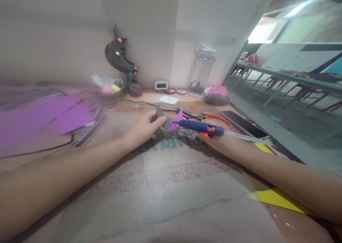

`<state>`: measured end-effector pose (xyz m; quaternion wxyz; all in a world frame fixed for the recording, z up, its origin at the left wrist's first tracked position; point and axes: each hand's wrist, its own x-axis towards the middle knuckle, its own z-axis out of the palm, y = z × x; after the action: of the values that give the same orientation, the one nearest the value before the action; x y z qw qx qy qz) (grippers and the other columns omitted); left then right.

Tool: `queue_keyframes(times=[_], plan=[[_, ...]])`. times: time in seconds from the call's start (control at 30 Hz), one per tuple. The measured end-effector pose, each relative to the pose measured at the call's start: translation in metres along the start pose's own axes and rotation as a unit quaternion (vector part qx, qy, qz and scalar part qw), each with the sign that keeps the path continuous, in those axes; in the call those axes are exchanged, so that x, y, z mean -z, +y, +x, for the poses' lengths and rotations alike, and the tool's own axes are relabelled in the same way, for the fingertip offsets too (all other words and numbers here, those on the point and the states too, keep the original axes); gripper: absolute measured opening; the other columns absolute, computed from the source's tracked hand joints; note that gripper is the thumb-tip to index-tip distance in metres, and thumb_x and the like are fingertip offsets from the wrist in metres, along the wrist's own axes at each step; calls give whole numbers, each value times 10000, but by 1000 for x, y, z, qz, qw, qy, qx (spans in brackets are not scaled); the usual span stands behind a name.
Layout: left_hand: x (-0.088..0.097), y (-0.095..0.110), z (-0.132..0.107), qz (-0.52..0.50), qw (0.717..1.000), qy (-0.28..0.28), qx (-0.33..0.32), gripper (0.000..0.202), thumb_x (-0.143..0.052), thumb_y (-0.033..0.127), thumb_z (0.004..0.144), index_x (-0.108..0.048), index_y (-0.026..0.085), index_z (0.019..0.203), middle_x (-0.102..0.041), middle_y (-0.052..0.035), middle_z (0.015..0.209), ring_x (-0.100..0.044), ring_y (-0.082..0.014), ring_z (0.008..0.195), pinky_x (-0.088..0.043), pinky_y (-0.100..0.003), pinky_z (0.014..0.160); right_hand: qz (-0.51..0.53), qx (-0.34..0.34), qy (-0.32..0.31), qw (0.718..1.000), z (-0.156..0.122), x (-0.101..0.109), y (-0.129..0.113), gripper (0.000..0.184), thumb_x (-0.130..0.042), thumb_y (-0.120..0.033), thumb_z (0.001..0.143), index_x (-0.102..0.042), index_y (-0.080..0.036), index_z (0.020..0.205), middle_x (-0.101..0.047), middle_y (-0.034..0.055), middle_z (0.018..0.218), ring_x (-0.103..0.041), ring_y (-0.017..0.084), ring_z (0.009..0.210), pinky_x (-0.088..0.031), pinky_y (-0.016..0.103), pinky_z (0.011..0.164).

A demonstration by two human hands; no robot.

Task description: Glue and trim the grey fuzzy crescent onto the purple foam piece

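Observation:
Between the thumb and fingers of my left hand point(149, 123) is a small grey crescent-shaped piece point(160, 114), its pointed tip upward. Beside it shows a purple crescent cutout point(176, 120); whether the two are joined, I cannot tell. My right hand point(211, 138) is wrapped around a blue hot glue gun point(199, 126) with a red light glowing under its body. A clear glue stick point(245, 137) sticks out of the gun's back end. The gun's nozzle points left and meets the grey and purple pieces, touching or very close.
Purple sheets point(74, 118) and a utility knife point(89, 129) lie left. Behind stand a small digital clock point(161, 85), a water bottle point(202, 72) and grey yarn point(217, 99). Orange-handled pliers point(219, 118), a phone point(243, 123) and yellow sheets point(280, 199) are right. A dark crescent ornament point(116, 56) hangs behind.

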<state>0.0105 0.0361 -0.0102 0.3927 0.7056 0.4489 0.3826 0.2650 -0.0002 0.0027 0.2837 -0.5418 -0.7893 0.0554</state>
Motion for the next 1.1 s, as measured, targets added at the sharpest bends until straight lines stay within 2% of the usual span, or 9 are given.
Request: queue_keyframes(times=[0.23, 0.4, 0.67, 0.87, 1.1], plan=[[0, 0, 1, 9, 1000, -5, -24, 229, -521, 385, 881, -570, 176, 800, -574, 23, 694, -517, -123, 598, -345, -231, 531, 2, 11, 25, 1000, 1, -3, 4, 284, -600, -486, 767, -542, -229, 659, -599, 26, 631, -533, 180, 589, -410, 306, 566], [-2, 2, 1, 1, 1000, -4, -25, 236, -528, 386, 877, -574, 170, 794, -600, 9, 713, -516, -123, 599, -336, -232, 525, -17, -8, 20, 1000, 1, -3, 7, 294, -602, -477, 769, -525, -218, 652, -552, 2, 591, -512, 152, 547, -389, 277, 529], [-1, 0, 2, -10, 1000, -8, -13, 237, -533, 393, 882, -581, 164, 845, -586, 10, 722, -505, -118, 591, -359, -228, 523, -27, -14, 28, 999, 0, -2, 6, 314, -635, -480, 765, -509, -227, 628, -564, 10, 582, -539, 174, 543, -397, 297, 512], [-2, 0, 1, -17, 1000, -14, -17, 222, -541, 380, 877, -577, 167, 829, -569, 20, 696, -496, -114, 580, -355, -223, 512, 20, 9, 21, 1000, 1, -2, 11, 222, -622, -443, 789, -603, -224, 757, -658, 24, 710, -617, 192, 664, -459, 300, 597], [-2, 2, 0, -16, 1000, -26, -6, 237, -543, 397, 873, -587, 169, 825, -561, 25, 665, -499, -115, 561, -355, -216, 486, 17, 4, 23, 1000, 0, 1, 4, 236, -624, -441, 799, -583, -223, 719, -634, 13, 660, -591, 178, 608, -455, 285, 557]])
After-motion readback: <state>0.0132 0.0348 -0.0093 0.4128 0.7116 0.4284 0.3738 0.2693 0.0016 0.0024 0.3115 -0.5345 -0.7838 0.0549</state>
